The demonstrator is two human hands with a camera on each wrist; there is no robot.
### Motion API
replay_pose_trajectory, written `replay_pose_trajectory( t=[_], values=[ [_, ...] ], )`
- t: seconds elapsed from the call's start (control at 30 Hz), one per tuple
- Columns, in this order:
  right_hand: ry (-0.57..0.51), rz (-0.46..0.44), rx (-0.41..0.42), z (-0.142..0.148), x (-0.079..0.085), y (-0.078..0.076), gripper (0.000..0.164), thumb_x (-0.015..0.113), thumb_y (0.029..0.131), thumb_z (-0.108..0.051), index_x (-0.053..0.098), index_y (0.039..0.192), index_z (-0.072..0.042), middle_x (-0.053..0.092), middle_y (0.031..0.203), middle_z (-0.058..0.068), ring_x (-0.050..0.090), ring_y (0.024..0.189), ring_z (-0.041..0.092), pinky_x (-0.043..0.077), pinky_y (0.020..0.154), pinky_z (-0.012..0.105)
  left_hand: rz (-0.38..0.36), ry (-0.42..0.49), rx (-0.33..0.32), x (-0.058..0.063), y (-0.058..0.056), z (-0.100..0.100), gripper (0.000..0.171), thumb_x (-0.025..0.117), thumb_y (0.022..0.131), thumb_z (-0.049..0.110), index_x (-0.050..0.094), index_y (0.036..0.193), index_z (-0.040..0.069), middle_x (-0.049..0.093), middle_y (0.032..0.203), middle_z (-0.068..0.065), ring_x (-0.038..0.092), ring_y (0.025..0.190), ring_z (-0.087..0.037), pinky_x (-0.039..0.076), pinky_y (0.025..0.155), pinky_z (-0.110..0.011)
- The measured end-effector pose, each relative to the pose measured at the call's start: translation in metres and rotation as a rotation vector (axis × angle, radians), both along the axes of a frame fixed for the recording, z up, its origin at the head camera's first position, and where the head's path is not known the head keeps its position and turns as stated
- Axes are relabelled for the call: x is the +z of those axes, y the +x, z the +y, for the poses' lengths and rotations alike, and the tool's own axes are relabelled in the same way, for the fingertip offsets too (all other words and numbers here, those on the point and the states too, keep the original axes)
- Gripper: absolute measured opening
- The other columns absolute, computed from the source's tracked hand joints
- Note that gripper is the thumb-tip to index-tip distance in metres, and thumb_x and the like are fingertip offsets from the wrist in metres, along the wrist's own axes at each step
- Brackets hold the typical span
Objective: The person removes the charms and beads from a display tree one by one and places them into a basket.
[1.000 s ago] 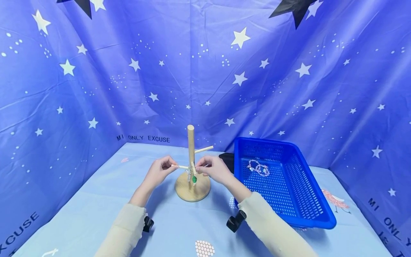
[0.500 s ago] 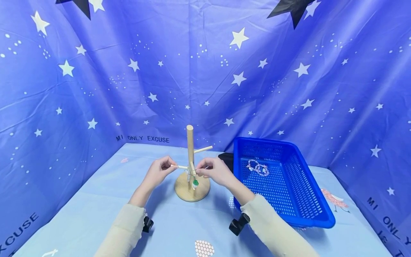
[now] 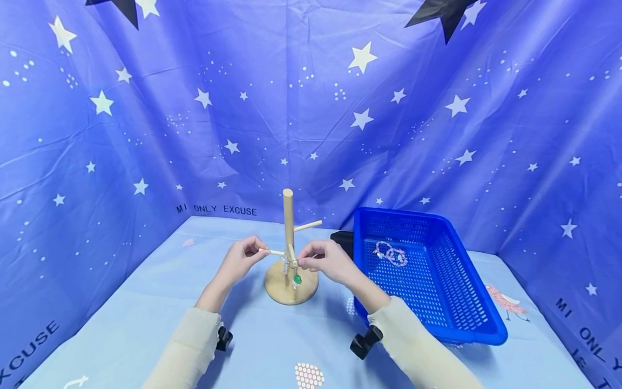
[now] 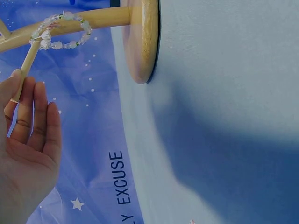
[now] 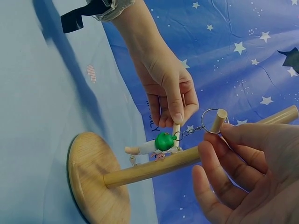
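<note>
A wooden stand (image 3: 289, 210) with a round base and several side pegs is between the hands. My left hand (image 3: 241, 256) pinches the end of its left peg (image 4: 29, 60) between thumb and fingers. A beaded bracelet (image 4: 57, 45) hangs on that peg close to the post. My right hand (image 3: 328, 259) is at the tip of the front peg (image 5: 218, 120), thumb and fingertip pinching a keychain's metal ring (image 5: 203, 114), which encircles that peg. From the ring runs a short chain to a green and white figure (image 5: 164, 141) dangling below.
To the right stands a blue plastic basket (image 3: 434, 281) with pink beaded bracelets (image 3: 391, 254) inside. Another peg (image 3: 308, 225) sticks out at the back right of the stand. Starry blue cloth (image 3: 291, 108) hangs behind the table.
The green keychain figure has dropped a little lower below the front peg. My right hand has shifted slightly to the right, while my left hand stays on the left peg.
</note>
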State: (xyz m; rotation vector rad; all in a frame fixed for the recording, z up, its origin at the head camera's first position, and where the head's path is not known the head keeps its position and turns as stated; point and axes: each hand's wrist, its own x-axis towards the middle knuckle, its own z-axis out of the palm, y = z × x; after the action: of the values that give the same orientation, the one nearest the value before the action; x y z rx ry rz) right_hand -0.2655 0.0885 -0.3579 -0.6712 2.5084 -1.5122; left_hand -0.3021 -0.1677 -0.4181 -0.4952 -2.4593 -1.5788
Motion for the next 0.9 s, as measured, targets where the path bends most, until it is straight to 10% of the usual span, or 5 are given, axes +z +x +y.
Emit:
replay_pose_trajectory(
  t=[0.9],
  values=[
    [-0.016, 0.021, 0.05, 0.017, 0.003, 0.005, 0.013, 0.066, 0.095, -0.013, 0.071, 0.098, -0.001, 0.072, 0.098, 0.015, 0.066, 0.085, 0.012, 0.06, 0.083, 0.041, 0.004, -0.006, -0.006, 0.0, -0.001, 0.0, 0.01, 0.071, 0.091, 0.009, 0.067, 0.092, 0.0, 0.068, 0.084, -0.011, 0.059, 0.071, -0.015, 0.048, 0.064, -0.019]
  ],
)
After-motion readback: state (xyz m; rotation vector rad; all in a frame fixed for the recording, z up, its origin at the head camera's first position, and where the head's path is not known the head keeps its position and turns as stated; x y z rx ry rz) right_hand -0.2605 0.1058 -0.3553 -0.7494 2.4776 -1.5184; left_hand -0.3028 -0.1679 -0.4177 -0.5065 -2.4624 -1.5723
